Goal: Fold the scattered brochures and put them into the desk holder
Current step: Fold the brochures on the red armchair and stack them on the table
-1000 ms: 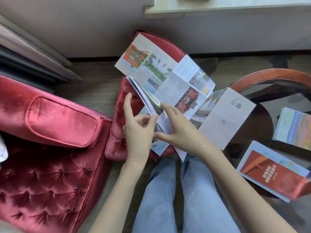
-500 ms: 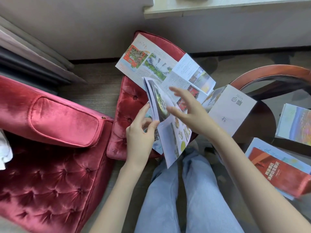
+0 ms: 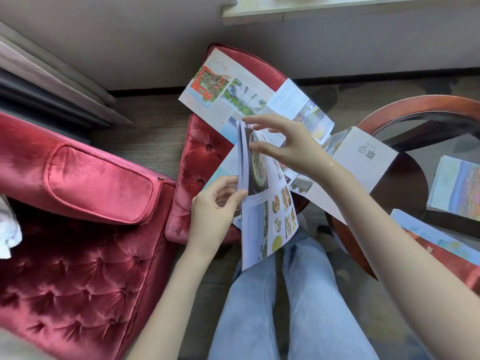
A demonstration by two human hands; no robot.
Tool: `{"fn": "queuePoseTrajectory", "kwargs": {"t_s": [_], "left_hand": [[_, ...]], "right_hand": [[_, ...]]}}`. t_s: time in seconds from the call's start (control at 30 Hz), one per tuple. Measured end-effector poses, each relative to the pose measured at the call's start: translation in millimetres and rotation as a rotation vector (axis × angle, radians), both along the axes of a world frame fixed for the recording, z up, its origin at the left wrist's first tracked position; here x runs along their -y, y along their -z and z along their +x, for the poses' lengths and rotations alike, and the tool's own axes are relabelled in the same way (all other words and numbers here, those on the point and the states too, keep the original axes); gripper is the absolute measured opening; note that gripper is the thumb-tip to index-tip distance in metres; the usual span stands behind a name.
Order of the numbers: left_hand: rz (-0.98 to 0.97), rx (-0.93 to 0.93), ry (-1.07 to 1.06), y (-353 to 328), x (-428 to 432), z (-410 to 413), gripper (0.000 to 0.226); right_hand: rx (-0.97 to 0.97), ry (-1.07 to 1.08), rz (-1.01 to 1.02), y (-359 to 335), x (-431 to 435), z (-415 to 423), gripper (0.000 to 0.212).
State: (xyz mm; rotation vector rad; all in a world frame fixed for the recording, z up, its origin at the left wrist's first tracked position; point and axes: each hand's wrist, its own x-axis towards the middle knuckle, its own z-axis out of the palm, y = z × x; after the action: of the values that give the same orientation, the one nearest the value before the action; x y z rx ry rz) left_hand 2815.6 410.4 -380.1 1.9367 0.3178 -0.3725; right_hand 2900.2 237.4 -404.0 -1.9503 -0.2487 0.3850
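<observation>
A partly folded brochure (image 3: 267, 219) with food pictures stands on edge over my knees. My left hand (image 3: 215, 206) pinches its folded spine near the middle. My right hand (image 3: 283, 144) hovers over its upper panels with fingers spread and slightly bent, the fingertips at the top edge. A large unfolded brochure (image 3: 233, 92) lies spread on the red footstool (image 3: 202, 162) behind. A white brochure with QR codes (image 3: 363, 162) lies half open to the right. No desk holder is in view.
A red velvet armchair (image 3: 85, 229) fills the left side. On the right, a round glass table with a wooden rim (image 3: 415, 107) bears a pastel brochure (image 3: 457, 188) and a red-and-blue one (image 3: 441, 245). A wall and sill run along the back.
The brochure's panels have swung up from flat into an upright fold. My right hand rose from the lower page to the top edge; my left hand shifted down to pinch the spine.
</observation>
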Motion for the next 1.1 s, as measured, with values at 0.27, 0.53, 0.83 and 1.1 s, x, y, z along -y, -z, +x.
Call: {"fn": "queuePoseTrajectory", "kwargs": {"t_s": [0.27,0.53,0.83,1.1], "left_hand": [[-0.054,-0.014,-0.055,2.0,-5.5,0.0,0.019],[-0.262,-0.072,-0.087,2.5,-7.2,4.1,0.014],[-0.416,-0.131,-0.092,2.7,-14.4,6.1,0.014],[-0.374,-0.137,-0.062,6.3,-15.4,12.8,0.019]], "right_hand": [[0.150,0.097,0.000,5.2,2.3,-6.6,0.041],[0.194,0.167,0.052,6.5,5.1,-8.8,0.042],[0.078,0.126,0.136,2.8,10.3,-10.7,0.043],[0.065,0.193,0.195,2.9,10.5,-7.7,0.039]]}}
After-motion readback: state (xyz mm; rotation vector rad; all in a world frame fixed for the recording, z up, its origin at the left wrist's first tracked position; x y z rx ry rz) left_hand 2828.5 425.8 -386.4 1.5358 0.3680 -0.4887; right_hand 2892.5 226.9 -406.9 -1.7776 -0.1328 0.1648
